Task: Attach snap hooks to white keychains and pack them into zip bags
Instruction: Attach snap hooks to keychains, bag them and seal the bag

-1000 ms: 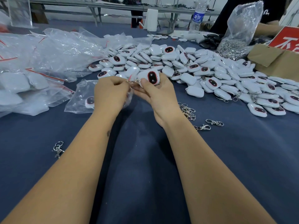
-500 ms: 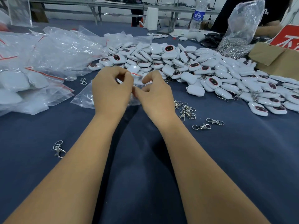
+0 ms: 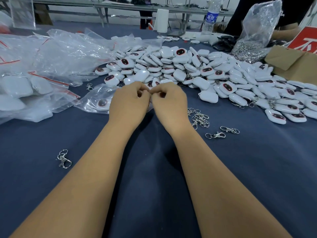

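My left hand (image 3: 128, 103) and my right hand (image 3: 169, 102) meet knuckle to knuckle over the blue cloth, fingers curled, pinching the edge of a small clear zip bag (image 3: 91, 98). The bag lies to the left under my left hand, with a white keychain (image 3: 102, 103) inside it. What the fingertips hold at the seam is mostly hidden. A big pile of white keychains (image 3: 188, 66) spreads behind and to the right. Loose snap hooks (image 3: 199, 117) lie just right of my right wrist.
Filled and empty zip bags (image 3: 25, 90) are heaped at the left. Single hooks lie at the near left (image 3: 63, 158) and the right (image 3: 215, 135). At the far right stand a clear bag of hooks (image 3: 253, 40), a cardboard box (image 3: 295, 62) and a water bottle (image 3: 210, 18).
A second ago my right hand held a white keychain with a hook up by my left hand. Both hands have since dropped to the zip bag and closed together on its edge.
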The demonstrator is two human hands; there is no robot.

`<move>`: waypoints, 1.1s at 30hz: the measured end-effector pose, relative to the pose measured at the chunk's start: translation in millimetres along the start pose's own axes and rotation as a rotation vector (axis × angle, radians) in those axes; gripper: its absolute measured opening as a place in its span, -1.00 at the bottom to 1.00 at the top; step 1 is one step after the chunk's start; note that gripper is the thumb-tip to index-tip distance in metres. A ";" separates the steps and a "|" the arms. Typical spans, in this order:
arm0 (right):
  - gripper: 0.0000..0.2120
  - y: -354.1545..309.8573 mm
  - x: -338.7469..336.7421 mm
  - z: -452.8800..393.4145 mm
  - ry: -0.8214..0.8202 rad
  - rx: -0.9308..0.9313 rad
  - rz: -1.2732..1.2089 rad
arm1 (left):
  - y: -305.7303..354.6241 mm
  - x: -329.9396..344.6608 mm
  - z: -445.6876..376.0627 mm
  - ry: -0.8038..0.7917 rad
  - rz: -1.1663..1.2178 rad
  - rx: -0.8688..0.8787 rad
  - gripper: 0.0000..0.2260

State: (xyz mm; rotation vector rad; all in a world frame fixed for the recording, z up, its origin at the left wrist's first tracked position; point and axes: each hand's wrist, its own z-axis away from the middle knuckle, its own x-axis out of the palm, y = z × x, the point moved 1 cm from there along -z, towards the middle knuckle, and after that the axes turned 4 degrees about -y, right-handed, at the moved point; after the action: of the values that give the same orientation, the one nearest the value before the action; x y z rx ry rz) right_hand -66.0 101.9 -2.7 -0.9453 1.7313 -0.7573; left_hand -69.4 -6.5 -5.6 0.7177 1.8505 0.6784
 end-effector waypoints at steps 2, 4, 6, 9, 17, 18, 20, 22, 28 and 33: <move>-0.72 5.0 -4.0 -4.4 0.086 0.023 0.041 | -0.7 0.6 0.5 -0.029 -0.097 -0.010 -0.81; -0.65 8.0 -6.1 -6.8 0.106 0.033 0.019 | 0.3 1.6 0.8 -0.047 -0.172 0.015 -0.82; -0.62 7.7 -6.4 -6.8 0.095 0.042 -0.033 | 1.0 3.6 0.5 -0.071 -0.271 0.065 -0.82; -0.63 8.2 -3.3 -7.3 -0.019 0.083 0.096 | 2.5 3.2 0.3 -0.105 -0.397 0.067 -0.83; -0.56 14.9 -1.6 -7.8 -0.206 0.124 0.426 | 0.8 0.5 0.0 -0.050 -0.608 -0.109 -0.69; -0.58 15.0 -2.4 -8.0 -0.184 0.135 0.394 | -0.5 0.7 -0.2 -0.066 -0.636 -0.135 -0.67; -0.62 14.9 -4.6 -7.9 -0.130 0.150 0.324 | -2.9 0.7 -0.3 -0.094 -0.676 -0.166 -0.67; -0.66 15.4 -5.2 -8.4 -0.090 0.148 0.261 | -4.8 1.2 -0.2 -0.091 -0.690 -0.152 -0.69; -0.76 13.5 -10.6 -10.7 0.089 0.089 0.012 | 1.5 0.8 -0.3 0.098 -0.074 0.208 -0.67; -0.71 8.7 -16.3 -8.3 0.192 0.167 -0.564 | 3.5 3.6 1.8 -0.089 0.218 0.216 -0.51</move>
State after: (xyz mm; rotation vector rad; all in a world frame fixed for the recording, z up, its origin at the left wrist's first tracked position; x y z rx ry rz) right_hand -72.6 120.8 0.2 -1.2945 1.5365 -1.3735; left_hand -68.3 -1.3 -5.8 1.0855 1.7965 0.5786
